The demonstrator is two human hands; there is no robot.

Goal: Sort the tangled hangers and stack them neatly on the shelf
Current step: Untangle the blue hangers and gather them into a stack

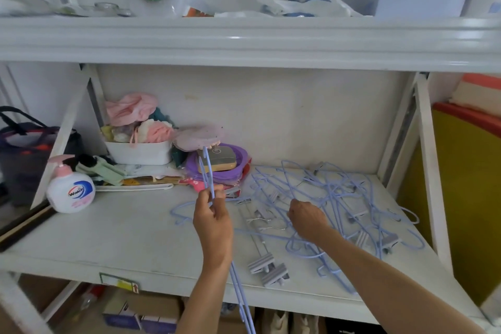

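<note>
A tangle of light-blue wire hangers (339,198) lies on the right half of the white shelf (122,238), mixed with grey clip hangers (267,270). My left hand (214,222) is shut on a pair of blue hangers (207,171), held upright; their lower ends run down past the shelf's front edge. My right hand (307,221) rests on the left side of the tangle, fingers curled into the wires; whether it grips one is hidden. One more blue hanger (180,213) lies flat just left of my left hand.
A hand-soap pump bottle (71,188) stands at the front left. Behind it are a white tub of cloths (139,150), a purple basin (217,168) and flat packets. Shelf uprights frame both sides. An upper shelf (244,40) overhangs. Boxes sit below.
</note>
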